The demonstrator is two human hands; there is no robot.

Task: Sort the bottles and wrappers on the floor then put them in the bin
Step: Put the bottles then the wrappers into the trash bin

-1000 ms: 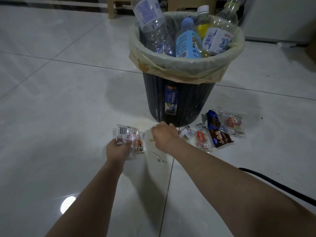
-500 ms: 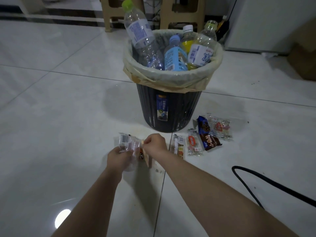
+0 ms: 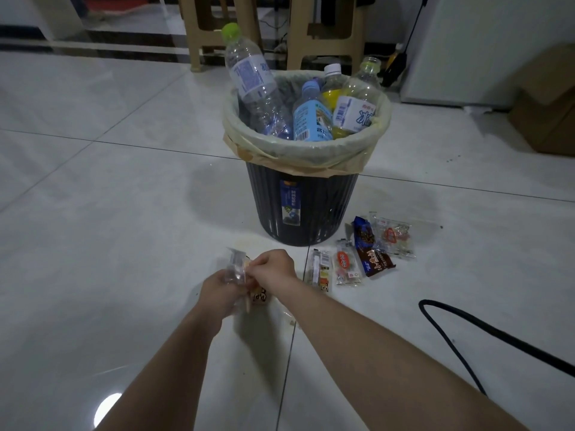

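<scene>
Low over the floor [image 3: 124, 228], just in front of the bin [image 3: 326, 206], I am holding a bunch of clear wrappers [image 3: 237, 269]: my left hand [image 3: 217, 289] is gripping it from below with fingers curled round it, and my right hand [image 3: 275, 269] is pinching its upper edge. Several loose wrappers [image 3: 364, 253] are lying on the tiles to the right, near the bin's base, while four bottles [image 3: 311, 119] are standing inside the lined bin, necks poking above the rim. Farther right, a black cable [image 3: 466, 332] is trailing across the floor.
</scene>
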